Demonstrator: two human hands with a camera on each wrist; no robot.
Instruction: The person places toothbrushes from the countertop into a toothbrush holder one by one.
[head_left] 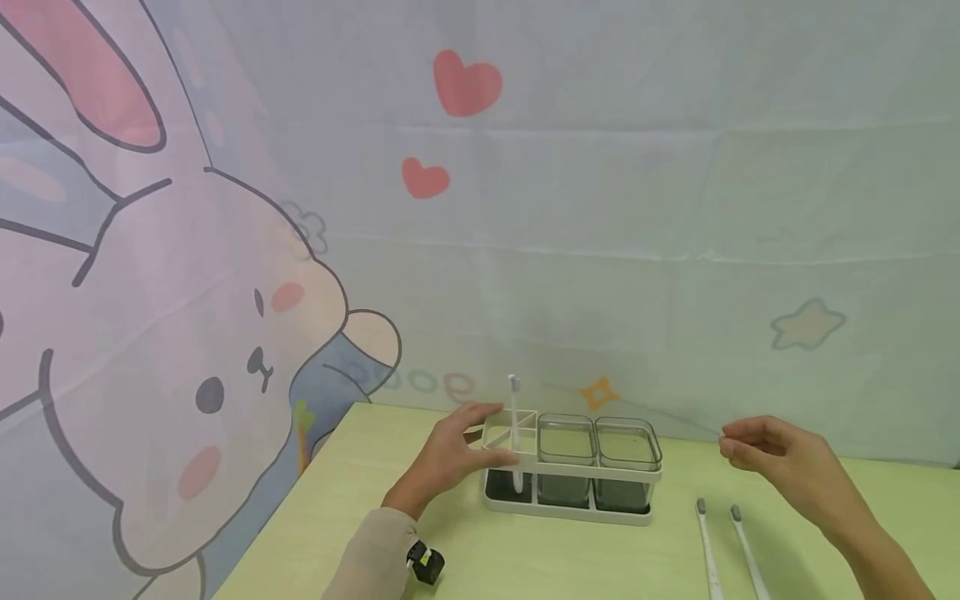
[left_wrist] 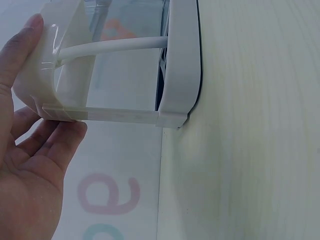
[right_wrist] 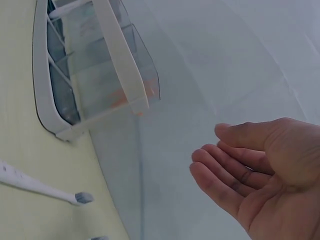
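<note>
White plastic rack (head_left: 570, 492) with three compartments stands on the pale green table (head_left: 525, 558), close to the printed cloth backdrop (head_left: 600, 208). Its left compartment holds one white toothbrush (head_left: 515, 433) standing upright, bristles at the top; the middle and right compartments each hold a clear square cup (head_left: 566, 442). The left hand (head_left: 450, 458) rests against the left end of the rack, thumb on the top rim and straight fingers lying along the end wall, not curled round it. The right hand (head_left: 787, 467) hovers above the table to the right of the rack, apart from it, fingers loosely bent and holding nothing. Two more white toothbrushes (head_left: 723, 550) lie side by side on the table below the right hand
</note>
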